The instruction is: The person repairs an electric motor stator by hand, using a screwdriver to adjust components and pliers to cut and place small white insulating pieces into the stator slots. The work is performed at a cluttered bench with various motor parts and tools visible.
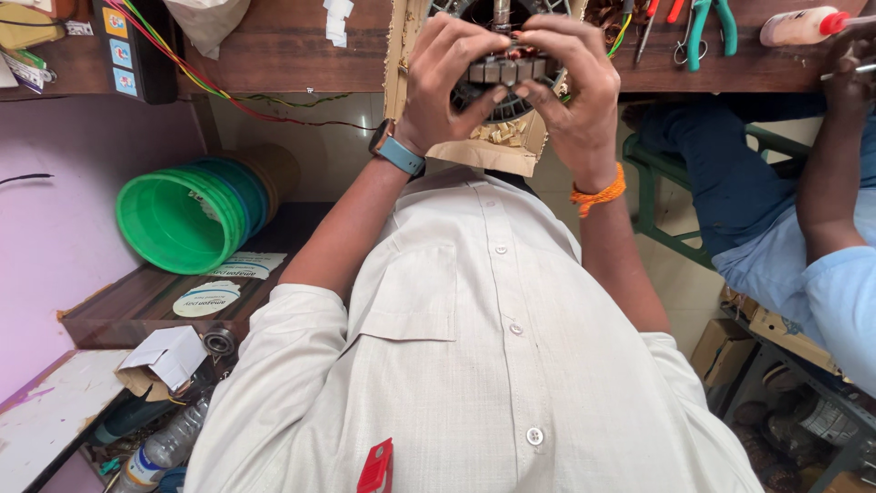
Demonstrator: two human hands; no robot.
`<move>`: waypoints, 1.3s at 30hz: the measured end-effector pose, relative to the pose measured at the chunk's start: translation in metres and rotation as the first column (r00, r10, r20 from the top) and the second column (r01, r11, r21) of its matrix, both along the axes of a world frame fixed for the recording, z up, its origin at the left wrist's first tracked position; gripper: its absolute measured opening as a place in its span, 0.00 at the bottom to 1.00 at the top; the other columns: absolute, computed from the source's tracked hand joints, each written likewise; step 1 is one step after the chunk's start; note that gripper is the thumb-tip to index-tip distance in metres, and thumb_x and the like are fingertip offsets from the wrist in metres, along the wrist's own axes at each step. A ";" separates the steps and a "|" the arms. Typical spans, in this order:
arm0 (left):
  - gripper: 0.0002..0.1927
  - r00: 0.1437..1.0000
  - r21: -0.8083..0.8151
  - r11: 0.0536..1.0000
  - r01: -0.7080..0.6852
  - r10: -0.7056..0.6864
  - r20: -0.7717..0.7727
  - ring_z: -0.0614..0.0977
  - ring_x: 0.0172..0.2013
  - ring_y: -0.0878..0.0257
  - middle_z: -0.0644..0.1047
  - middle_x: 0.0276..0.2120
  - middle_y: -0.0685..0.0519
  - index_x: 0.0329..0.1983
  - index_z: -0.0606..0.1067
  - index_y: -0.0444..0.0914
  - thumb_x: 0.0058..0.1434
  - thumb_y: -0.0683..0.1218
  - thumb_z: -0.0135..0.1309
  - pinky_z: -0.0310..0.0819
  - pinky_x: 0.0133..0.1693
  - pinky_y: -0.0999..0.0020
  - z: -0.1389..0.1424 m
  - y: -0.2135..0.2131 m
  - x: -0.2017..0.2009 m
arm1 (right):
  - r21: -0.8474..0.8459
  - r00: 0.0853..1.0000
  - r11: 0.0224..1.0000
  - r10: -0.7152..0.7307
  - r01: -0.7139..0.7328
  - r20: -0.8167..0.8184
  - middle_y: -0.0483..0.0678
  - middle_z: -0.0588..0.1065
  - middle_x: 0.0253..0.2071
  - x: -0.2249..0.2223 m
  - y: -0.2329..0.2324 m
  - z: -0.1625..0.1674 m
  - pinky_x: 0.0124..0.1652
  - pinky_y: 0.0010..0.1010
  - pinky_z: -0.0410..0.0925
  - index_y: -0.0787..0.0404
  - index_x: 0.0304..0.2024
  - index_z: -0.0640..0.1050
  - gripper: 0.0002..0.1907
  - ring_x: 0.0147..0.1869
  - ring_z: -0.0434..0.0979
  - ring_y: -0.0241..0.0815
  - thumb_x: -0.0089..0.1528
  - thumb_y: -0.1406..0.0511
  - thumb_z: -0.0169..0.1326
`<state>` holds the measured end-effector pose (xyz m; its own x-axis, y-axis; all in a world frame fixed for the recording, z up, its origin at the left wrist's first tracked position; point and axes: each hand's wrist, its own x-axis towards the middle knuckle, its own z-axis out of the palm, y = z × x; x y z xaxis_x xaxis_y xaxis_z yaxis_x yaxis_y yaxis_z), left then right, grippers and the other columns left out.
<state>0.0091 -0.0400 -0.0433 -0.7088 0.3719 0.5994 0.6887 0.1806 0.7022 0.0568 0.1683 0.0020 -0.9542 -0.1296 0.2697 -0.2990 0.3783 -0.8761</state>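
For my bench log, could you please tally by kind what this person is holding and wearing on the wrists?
motor stator: 1
wristwatch: 1
orange thread band: 1
Total: 3

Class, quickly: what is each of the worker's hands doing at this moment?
Left hand: closed around the left side of the round motor stator.
Right hand: closed around the stator's right side, fingers on its metal core.

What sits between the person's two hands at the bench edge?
In the head view, a round motor stator sits between left hand and right hand, resting on cardboard.
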 end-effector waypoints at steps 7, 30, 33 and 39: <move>0.23 0.966 -0.018 0.993 0.120 -0.113 0.233 0.78 0.53 0.48 0.77 0.50 0.45 0.62 0.71 0.37 0.66 0.36 0.62 0.73 0.56 0.57 0.012 -0.003 -0.029 | 0.071 0.939 0.976 -0.177 0.206 -0.295 0.49 0.78 0.47 -0.011 0.001 0.000 0.49 0.34 0.72 0.64 0.47 0.80 0.12 0.51 0.76 0.47 0.64 0.76 0.69; 0.20 0.961 -0.075 0.997 -0.011 0.032 0.276 0.77 0.52 0.47 0.78 0.48 0.49 0.58 0.72 0.40 0.63 0.39 0.60 0.74 0.53 0.54 0.040 0.021 -0.023 | 0.514 0.928 0.851 0.100 0.108 -0.359 0.53 0.78 0.47 -0.033 0.012 0.042 0.47 0.37 0.75 0.68 0.50 0.79 0.10 0.48 0.80 0.50 0.67 0.78 0.63; 0.20 0.963 -0.059 0.998 -0.015 0.030 0.266 0.77 0.52 0.47 0.78 0.48 0.49 0.57 0.72 0.39 0.63 0.38 0.61 0.73 0.53 0.54 0.038 0.018 -0.023 | 0.515 0.925 0.848 0.089 0.125 -0.371 0.53 0.77 0.46 -0.032 0.008 0.039 0.46 0.37 0.75 0.68 0.49 0.79 0.10 0.47 0.79 0.50 0.66 0.78 0.63; 0.20 0.968 -0.012 1.000 -0.019 0.021 0.252 0.76 0.50 0.47 0.77 0.47 0.48 0.56 0.72 0.37 0.61 0.35 0.60 0.71 0.54 0.55 0.034 0.015 -0.021 | 0.632 0.889 0.751 0.140 0.192 -0.437 0.52 0.76 0.45 -0.031 -0.006 0.038 0.43 0.38 0.75 0.69 0.49 0.78 0.12 0.46 0.78 0.51 0.64 0.79 0.62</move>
<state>-0.0119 -0.0247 -0.0089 -0.8439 0.3605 0.3972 0.4859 0.1999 0.8509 0.0255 0.1624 0.0398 -0.7606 -0.4050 0.5074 -0.5576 0.8078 -0.1910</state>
